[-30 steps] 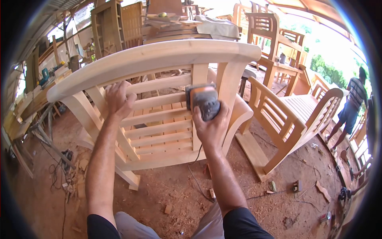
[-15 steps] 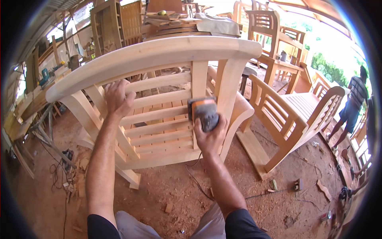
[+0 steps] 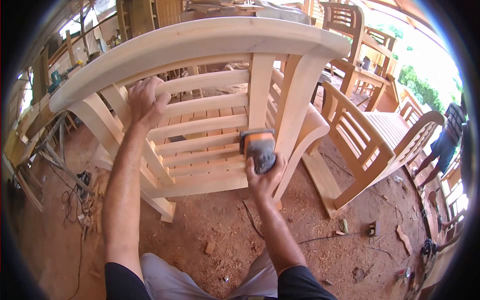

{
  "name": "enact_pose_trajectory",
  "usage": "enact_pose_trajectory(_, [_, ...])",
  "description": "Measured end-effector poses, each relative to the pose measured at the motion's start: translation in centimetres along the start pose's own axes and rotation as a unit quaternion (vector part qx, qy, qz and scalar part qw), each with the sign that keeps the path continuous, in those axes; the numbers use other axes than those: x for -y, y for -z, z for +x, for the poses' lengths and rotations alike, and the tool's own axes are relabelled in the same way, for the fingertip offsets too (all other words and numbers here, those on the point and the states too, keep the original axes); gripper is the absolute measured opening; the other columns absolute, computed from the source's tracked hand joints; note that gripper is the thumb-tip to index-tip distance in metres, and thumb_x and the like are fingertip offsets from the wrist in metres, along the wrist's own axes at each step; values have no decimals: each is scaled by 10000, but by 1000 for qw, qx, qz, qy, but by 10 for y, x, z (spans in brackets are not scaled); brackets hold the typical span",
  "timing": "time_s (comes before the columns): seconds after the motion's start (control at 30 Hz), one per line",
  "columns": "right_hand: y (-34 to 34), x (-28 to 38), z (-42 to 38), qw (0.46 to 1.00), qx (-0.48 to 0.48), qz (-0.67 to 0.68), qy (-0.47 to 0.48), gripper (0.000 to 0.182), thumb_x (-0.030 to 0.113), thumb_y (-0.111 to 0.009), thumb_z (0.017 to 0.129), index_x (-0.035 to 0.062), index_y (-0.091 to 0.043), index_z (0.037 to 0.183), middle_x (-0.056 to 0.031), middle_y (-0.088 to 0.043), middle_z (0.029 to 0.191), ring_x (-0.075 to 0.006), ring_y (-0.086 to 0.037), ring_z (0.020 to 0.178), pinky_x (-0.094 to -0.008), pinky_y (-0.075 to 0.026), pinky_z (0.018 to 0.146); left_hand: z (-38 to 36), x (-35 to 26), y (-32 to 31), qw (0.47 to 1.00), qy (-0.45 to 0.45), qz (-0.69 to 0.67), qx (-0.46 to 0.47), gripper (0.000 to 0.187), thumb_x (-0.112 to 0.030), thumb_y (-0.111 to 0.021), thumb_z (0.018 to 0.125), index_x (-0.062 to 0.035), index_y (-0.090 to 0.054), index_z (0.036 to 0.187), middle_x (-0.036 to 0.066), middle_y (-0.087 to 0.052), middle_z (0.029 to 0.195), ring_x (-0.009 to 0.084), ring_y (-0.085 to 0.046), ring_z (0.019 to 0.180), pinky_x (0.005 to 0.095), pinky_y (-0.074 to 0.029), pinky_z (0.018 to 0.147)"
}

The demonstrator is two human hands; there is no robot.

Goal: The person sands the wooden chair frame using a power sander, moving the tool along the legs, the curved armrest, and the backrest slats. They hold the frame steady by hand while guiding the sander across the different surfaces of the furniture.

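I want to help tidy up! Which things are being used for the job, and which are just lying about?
For the job:
sander, in the right hand
slatted wooden frame, held by the left hand

Just about:
small wood block on the ground
curved wood piece on the ground
slatted bench at the right, untouched

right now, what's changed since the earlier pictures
The right hand has moved the sander down the upright board, toward its lower end. The head view has shifted, so the slatted frame shows higher in the picture. Nothing was taken hold of or let go: the left hand still grips the slatted frame's left side.
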State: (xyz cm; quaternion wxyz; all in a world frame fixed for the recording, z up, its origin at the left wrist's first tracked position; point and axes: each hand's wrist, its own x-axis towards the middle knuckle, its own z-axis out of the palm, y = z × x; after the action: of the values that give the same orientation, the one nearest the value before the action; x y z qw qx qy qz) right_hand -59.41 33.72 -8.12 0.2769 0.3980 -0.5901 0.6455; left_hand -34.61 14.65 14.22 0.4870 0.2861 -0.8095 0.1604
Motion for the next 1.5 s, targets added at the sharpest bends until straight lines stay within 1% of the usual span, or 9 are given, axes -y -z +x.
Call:
enact_pose_trajectory(0.17, [-2,-16,-42,999,5,31,-31,722,195,-890,761,33,-493,1342,-240,-554,1240,-420,-627,1087,-511,-554,897,0,-4,1,1000,-2,17,-4,297,-283,-615,808,-70,-651,1012,112,-704,1007,341,-632,1015,490,-429,958])
enact_pose_trajectory(0.37, [-4,34,50,1000,-16,10,-17,737,224,-891,779,28,-485,1363,-253,-555,1222,-439,-620,1088,-523,-553,880,0,-1,-2,1000,-5,8,-4,301,-288,-611,810,-70,-657,1012,116,-709,1006,341,-635,1007,485,-430,961])
enact_pose_trajectory(0.5, [-1,51,74,1000,-5,22,-17,742,232,-890,786,23,-478,1366,-264,-541,1238,-452,-607,1100,-532,-550,870,1,-2,3,1000,9,2,3,303,-289,-612,809,-70,-666,1011,118,-714,1015,340,-639,1006,482,-435,958])
enact_pose_trajectory(0.77, [-1,17,-4,999,16,5,-35,765,212,-897,778,26,-460,1378,-265,-529,1252,-446,-598,1117,-534,-528,918,0,-2,-1,1000,-2,11,-15,303,-289,-608,808,-74,-664,1015,115,-716,1018,339,-639,1012,481,-432,962])
enact_pose_trajectory(1.0, [-5,42,56,999,-12,34,-17,748,227,-897,784,27,-476,1368,-269,-534,1245,-445,-603,1107,-526,-539,895,-1,-1,3,1000,9,10,20,350,-310,-595,825,-52,-641,1056,147,-705,1068,360,-626,1062,496,-430,961])
enact_pose_trajectory(1.13, [-1,21,21,999,4,20,-29,733,223,-900,778,30,-488,1353,-254,-541,1242,-438,-608,1104,-531,-540,899,0,-3,2,1000,6,8,-5,312,-288,-607,804,-71,-662,1021,121,-712,1025,345,-636,1015,494,-430,956])
enact_pose_trajectory(1.27, [3,-3,-20,999,25,7,-31,726,212,-894,769,31,-494,1347,-257,-542,1243,-449,-603,1102,-532,-537,908,-2,-1,0,1000,-3,22,0,337,-302,-605,817,-64,-639,1052,142,-705,1044,356,-626,1039,496,-426,954])
enact_pose_trajectory(1.4, [3,26,19,998,19,15,-63,722,217,-887,771,30,-491,1346,-258,-549,1236,-442,-609,1103,-534,-530,921,-1,0,-2,1000,-15,17,-13,316,-282,-618,796,-72,-635,1032,136,-700,1016,357,-621,1020,493,-421,945])
enact_pose_trajectory(1.5, [1,46,64,1000,-6,24,-10,727,246,-885,788,22,-485,1352,-267,-551,1229,-454,-614,1086,-532,-547,879,-3,-2,-2,1000,-10,22,-17,314,-273,-618,784,-66,-636,1020,135,-696,1007,359,-617,1010,495,-421,938])
